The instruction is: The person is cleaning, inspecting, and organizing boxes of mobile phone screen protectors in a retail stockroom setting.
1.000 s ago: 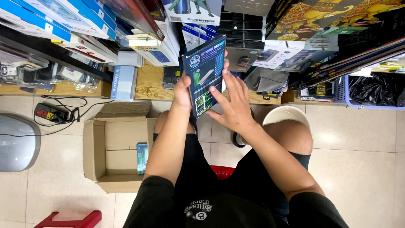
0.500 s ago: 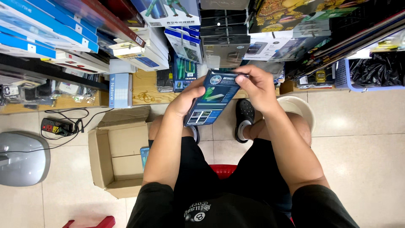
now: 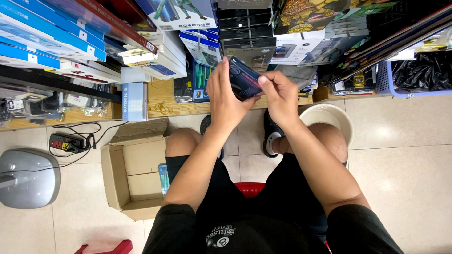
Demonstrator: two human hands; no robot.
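Change since earlier: both hands have been raised and brought closer together, and the flat dark package (image 3: pixel 245 82), earlier seen face-on, is now tilted almost edge-on.
Grey domed appliance (image 3: pixel 26 178): one, smooth plastic, seen on the tiled floor at far left.
Power strip (image 3: pixel 66 142): one, black, with cables trailing, lying by the wooden shelf edge.
Cardboard box (image 3: pixel 134 171): one, brown, open-topped, flaps up, set on the floor beside the left knee; one slim teal packet (image 3: pixel 163 178) is seen standing inside its right wall.
Left hand (image 3: pixel 226 96): wrapped around the left side of the package, fingers closed on it.
Package position: held up between the two hands, above the knees and in front of the shelf stock.
Right hand (image 3: pixel 278 96): clamped on the package's right edge, thumb pressed on top.
Shoes (image 3: pixel 272 134): two, black, flat on pale tiles.
White bucket (image 3: pixel 329 120): one, round, just beside the right knee.
Blue basket (image 3: pixel 414 75): one, perforated plastic, lined with black bags.
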